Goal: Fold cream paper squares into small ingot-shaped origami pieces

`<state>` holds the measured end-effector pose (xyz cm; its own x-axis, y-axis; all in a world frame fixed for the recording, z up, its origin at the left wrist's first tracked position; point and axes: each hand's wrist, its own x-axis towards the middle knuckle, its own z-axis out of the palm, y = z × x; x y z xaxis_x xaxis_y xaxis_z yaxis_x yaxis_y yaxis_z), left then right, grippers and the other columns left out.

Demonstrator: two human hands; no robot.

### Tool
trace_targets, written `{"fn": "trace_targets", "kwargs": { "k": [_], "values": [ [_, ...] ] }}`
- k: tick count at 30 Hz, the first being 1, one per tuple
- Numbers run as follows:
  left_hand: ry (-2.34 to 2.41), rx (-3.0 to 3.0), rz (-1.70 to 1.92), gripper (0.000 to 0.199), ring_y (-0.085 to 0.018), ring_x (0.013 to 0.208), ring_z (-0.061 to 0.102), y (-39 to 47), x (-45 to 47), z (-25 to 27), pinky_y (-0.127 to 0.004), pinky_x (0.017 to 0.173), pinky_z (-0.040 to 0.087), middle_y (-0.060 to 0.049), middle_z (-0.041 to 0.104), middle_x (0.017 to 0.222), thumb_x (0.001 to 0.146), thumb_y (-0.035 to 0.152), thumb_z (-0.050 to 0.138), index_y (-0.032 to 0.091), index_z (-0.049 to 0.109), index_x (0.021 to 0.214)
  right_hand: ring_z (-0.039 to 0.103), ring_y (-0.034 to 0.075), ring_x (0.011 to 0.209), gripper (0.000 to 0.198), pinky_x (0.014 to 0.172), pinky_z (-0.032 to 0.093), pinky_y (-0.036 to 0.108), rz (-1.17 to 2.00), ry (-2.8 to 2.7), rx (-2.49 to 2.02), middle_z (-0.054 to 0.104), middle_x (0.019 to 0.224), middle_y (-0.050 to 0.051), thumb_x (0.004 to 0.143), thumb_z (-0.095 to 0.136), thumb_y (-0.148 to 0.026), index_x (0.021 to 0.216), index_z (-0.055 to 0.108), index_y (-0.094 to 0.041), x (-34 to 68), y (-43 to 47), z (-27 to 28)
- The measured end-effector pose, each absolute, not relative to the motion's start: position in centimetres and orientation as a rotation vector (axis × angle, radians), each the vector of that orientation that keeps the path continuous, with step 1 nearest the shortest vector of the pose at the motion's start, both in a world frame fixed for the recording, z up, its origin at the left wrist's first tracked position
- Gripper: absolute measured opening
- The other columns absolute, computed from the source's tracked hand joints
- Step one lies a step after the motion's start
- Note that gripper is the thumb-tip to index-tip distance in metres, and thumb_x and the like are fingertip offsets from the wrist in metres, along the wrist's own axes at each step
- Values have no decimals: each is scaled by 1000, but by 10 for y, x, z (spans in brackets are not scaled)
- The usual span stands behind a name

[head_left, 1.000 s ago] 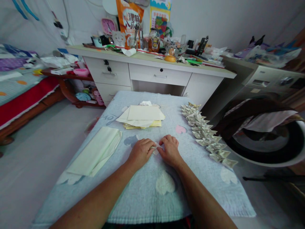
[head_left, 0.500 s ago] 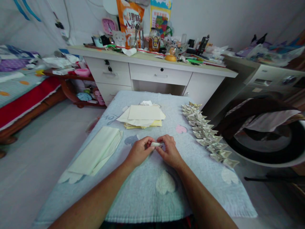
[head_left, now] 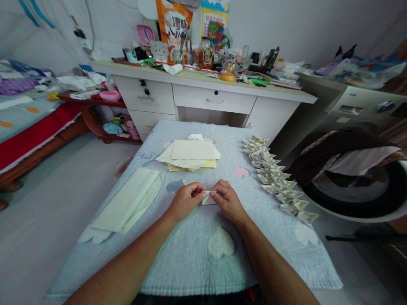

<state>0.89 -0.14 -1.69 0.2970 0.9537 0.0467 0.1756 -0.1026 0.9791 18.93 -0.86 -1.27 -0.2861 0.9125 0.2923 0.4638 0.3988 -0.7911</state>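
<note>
Between my two hands is a small folded piece of paper (head_left: 209,200), pale cream, its lower flap showing below my thumbs. My left hand (head_left: 188,200) pinches its left edge with thumb and fingers. On the other edge, my right hand (head_left: 229,202) grips it with the thumb laid on top. Beyond my hands rests a stack of cream and yellow paper sheets (head_left: 193,150). A folded pile of pale green paper (head_left: 130,201) lies left of my left arm. Rows of folded paper boats (head_left: 275,173) stand along the right side of the cloth.
A blue cloth with heart shapes (head_left: 190,254) covers the table. Behind it stands a white desk (head_left: 210,95) crowded with jars, a pink clock (head_left: 145,34) and an orange bag (head_left: 174,29). To the right is a washing machine (head_left: 352,106) with clothes in its open door.
The small paper has been turned so that a broader flat face shows, hanging below my thumbs. Both hands have shifted only slightly.
</note>
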Motion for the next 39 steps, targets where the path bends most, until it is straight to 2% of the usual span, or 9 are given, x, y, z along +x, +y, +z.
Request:
{"fn": "trace_targets", "kwargs": {
  "k": [5,10,19,25,30,39],
  "values": [
    [1041,1431,982,17,-8,56,44,0,8,-17,-20,54,34,5,50,60,77,30,63,14,61,75,48,17,83,27,78,34,31,810,-1872,-1192,53,77,1,89,55,-42,75,59,-19,187,-10,-12],
    [1007,1304,1023,15,-8,55,47,-1,8,-16,-20,54,37,4,53,60,77,29,64,15,58,77,46,17,81,28,74,33,29,816,-1944,-1224,50,75,0,83,62,-45,73,58,-18,186,-10,-12],
    [1007,1292,1020,18,-10,59,52,-2,11,-16,-21,59,40,3,57,63,74,31,67,14,58,76,46,17,77,26,73,33,29,844,-1974,-1170,50,72,0,87,57,-40,73,58,-18,185,-11,-10],
    [995,1297,987,21,-11,62,53,-2,10,-16,-22,60,41,1,59,68,76,31,66,14,62,85,46,17,75,29,74,35,30,864,-1992,-1130,49,68,0,88,55,-42,71,57,-19,187,-11,-6],
    [990,1335,955,18,-9,59,49,-3,9,-16,-21,57,38,3,55,63,76,31,66,13,61,79,47,15,73,39,75,35,30,913,-1966,-1120,49,67,-1,92,46,-45,65,55,-19,187,-9,-4],
    [985,1397,893,22,-9,58,46,-3,9,-14,-21,56,35,4,52,62,78,34,63,13,60,79,47,16,77,37,77,35,30,891,-1869,-1120,49,70,0,92,47,-43,66,56,-19,188,-9,-10]
  ]
}}
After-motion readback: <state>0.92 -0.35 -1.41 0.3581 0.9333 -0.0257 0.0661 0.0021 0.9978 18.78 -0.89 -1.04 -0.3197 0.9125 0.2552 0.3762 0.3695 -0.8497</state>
